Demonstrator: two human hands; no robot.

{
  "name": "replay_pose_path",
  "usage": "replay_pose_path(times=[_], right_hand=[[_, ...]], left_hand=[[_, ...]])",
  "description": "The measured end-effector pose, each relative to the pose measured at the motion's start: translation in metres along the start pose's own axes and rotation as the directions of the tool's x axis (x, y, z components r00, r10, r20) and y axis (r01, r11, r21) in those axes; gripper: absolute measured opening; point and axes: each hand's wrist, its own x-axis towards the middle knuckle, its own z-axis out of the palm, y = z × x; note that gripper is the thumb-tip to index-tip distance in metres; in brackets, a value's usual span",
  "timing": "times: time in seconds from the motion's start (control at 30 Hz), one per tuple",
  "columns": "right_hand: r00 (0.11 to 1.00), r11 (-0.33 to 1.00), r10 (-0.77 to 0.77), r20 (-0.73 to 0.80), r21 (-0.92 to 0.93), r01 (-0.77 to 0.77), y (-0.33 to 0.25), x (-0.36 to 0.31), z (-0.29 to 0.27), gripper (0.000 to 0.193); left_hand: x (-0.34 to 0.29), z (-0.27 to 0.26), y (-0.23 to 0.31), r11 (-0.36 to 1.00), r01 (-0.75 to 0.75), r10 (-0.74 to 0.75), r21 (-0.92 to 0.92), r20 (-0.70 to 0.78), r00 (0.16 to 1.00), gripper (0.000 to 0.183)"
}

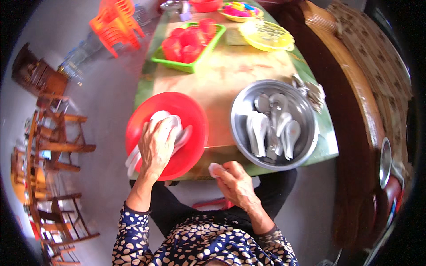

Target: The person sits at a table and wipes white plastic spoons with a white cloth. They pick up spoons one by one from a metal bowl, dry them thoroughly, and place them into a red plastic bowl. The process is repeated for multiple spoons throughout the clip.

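Observation:
My left hand reaches into a red plastic basin in front of me on the left. Its fingers are closed around a white soup spoon, among several similar white spoons in the basin, some with handles over the rim. At the table's front edge, my right hand pinches a small white piece that looks like a folded cloth; most of it is hidden in the fingers. To the right stands a steel bowl holding white soup spoons and metal spoons.
Farther back on the table are a green basket of red cups, a yellow strainer tray and a colourful filled basket. A crumpled cloth lies beside the steel bowl. Orange chairs stand left; a wooden bench is right.

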Motion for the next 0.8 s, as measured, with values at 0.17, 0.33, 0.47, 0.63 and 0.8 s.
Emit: replay_pose_path(times=[0.17,0.33,0.47,0.63,0.8], right_hand=[[1.0,0.999,0.004,-0.005,0.039,-0.004,0.004,-0.014,-0.01,0.033],[1.0,0.995,0.018,-0.022,0.096,-0.016,0.013,-0.027,-0.016,0.032],[1.0,0.983,0.021,-0.018,0.185,-0.018,0.02,-0.033,-0.02,0.031],[0.999,0.964,0.042,0.013,0.264,-0.044,0.031,-0.038,-0.022,0.029],[0.995,0.945,0.09,0.05,0.31,-0.101,0.04,-0.039,-0.025,0.029]], left_hand=[[0.005,0.016,0.073,0.957,-0.191,0.192,-0.22,-0.015,0.981,0.016],[0.009,0.044,0.132,0.915,-0.286,0.34,-0.284,0.163,0.926,0.018],[0.01,0.072,0.153,0.948,-0.294,0.317,-0.119,0.31,0.897,0.044],[0.014,0.089,0.165,0.963,-0.267,0.253,-0.03,0.434,0.865,0.042],[0.023,0.086,0.162,0.958,-0.286,0.26,-0.011,0.454,0.852,0.029]])
